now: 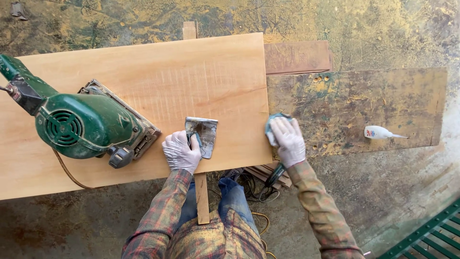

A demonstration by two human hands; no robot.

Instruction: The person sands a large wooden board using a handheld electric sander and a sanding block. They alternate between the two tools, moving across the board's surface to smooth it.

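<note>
A wide pale wooden board (143, 91) lies across the work area. My left hand (181, 151), in a white glove, grips the handle of a flat metal scraper (202, 134) whose blade rests on the board near its front edge. My right hand (288, 139), also gloved, presses a blue-grey cloth (271, 125) against the board's right end. A green circular saw (81, 125) sits on the board to the left of my left hand.
A stained, paint-marked panel (359, 108) lies to the right with a small white glue bottle (378, 132) on it. A narrow wooden strip (201, 199) runs under the board toward me. Cables (254, 189) lie on the floor; a green metal grate (426, 235) is at bottom right.
</note>
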